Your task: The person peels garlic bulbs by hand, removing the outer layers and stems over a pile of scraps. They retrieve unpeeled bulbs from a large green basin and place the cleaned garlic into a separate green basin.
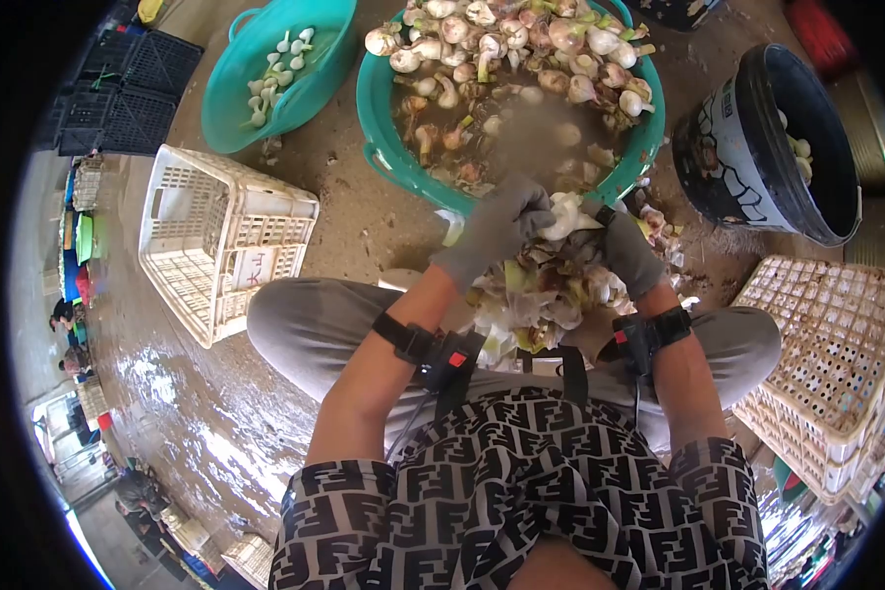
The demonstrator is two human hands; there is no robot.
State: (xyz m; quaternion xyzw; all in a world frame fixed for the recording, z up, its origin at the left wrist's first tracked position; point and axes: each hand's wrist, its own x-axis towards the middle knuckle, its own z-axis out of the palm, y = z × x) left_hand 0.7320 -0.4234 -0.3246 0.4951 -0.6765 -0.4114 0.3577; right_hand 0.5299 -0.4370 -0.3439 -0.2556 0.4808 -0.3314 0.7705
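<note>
My left hand (501, 231), in a grey glove, has its fingers closed on a white peeled garlic bulb (563, 216) near the rim of the large green tub (384, 169). My right hand (631, 254), gloved too, is closed at the bulb's right side. A small dark piece shows at its fingertips; I cannot tell what it is. Loose peelings (536, 300) lie heaped below both hands, between my legs. Muddy water fills the tub in front, with many unpeeled garlic bulbs (570, 37) piled at its far side.
A smaller green basin (228, 93) at the upper left holds several white bulbs. To the right, a black bucket (733, 147) leans with some bulbs inside. White plastic crates stand at left (265, 231) and right (826, 344). Black crates (133, 98) are stacked farther left on the wet floor.
</note>
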